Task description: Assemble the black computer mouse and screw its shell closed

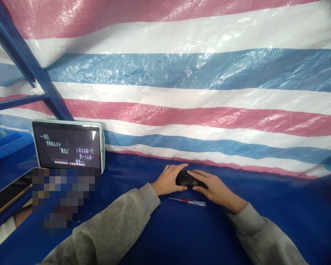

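Observation:
A black computer mouse (pixel 189 180) lies on the blue table surface between my two hands. My left hand (pixel 169 179) closes on its left end, thumb at the near side and fingers at the far side. From the right, my right hand (pixel 213 184) grips the other end in the same way, and its fingers cover part of the shell. Just in front of the mouse, a small screwdriver (pixel 189 202) with a clear handle and a thin shaft lies flat, its tip to the left. Neither hand touches it.
At the left a tablet (pixel 68 145) in a pale case stands upright, showing subtitled video. A phone (pixel 11 191) lies beside it, near a blurred patch. Behind are a blue tray (pixel 9 145), a blue metal frame (pixel 41 79) and a striped plastic sheet (pixel 182 70).

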`<control>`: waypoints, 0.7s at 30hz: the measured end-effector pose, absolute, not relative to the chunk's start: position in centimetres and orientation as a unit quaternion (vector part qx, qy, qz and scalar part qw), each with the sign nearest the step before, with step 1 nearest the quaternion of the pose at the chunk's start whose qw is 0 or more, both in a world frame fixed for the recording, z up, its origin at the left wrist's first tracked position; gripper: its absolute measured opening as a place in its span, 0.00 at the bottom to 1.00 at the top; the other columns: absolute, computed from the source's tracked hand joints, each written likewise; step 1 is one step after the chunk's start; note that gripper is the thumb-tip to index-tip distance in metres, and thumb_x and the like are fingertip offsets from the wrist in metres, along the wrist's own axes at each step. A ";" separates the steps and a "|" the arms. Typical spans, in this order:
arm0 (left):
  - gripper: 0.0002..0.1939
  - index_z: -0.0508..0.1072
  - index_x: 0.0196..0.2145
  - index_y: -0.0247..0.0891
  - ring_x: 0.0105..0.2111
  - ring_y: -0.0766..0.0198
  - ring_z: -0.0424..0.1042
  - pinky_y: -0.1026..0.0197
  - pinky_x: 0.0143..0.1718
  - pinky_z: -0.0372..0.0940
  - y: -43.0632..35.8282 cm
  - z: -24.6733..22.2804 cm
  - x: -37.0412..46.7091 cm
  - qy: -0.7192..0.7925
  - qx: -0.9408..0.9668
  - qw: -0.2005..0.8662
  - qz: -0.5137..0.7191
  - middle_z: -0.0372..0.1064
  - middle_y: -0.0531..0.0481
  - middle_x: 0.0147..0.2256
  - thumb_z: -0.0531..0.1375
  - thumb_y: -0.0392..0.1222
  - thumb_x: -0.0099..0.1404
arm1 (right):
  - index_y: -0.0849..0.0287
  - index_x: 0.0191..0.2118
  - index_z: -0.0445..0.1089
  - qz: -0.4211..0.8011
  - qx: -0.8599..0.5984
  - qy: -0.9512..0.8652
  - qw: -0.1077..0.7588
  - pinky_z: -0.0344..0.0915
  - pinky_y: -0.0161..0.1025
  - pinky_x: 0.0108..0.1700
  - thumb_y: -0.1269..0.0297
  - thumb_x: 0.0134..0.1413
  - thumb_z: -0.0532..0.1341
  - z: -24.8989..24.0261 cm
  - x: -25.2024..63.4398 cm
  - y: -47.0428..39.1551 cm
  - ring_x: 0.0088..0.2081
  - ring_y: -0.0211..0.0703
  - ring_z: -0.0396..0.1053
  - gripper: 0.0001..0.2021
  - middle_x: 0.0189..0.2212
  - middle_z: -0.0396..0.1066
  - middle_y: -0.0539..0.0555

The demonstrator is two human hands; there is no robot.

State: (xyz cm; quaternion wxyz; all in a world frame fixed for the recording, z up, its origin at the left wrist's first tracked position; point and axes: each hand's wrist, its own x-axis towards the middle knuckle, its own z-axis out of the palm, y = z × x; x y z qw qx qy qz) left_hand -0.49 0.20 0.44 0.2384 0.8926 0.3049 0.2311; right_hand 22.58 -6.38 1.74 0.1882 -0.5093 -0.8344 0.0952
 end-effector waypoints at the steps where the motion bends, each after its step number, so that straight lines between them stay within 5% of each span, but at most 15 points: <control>1: 0.44 0.55 0.63 0.47 0.56 0.49 0.64 0.47 0.57 0.57 0.2 0.5 -0.5 0.305 0.893 0.237 0.232 0.64 0.45 0.56 0.70 0.48 0.53 | 0.50 0.63 0.62 0.097 -0.510 -0.834 0.186 0.67 0.53 0.55 0.58 0.58 0.59 1.8 22.5 -6.4 0.53 0.53 0.70 0.26 0.58 0.67 0.59; 21: 0.43 0.56 0.62 0.48 0.54 0.50 0.65 0.48 0.57 0.57 0.1 0.7 -0.5 0.299 0.894 0.241 0.233 0.65 0.46 0.55 0.70 0.47 0.53 | 0.49 0.64 0.60 0.073 -0.521 -0.830 0.188 0.68 0.51 0.55 0.62 0.61 0.55 1.2 21.5 -6.9 0.53 0.51 0.69 0.25 0.57 0.66 0.58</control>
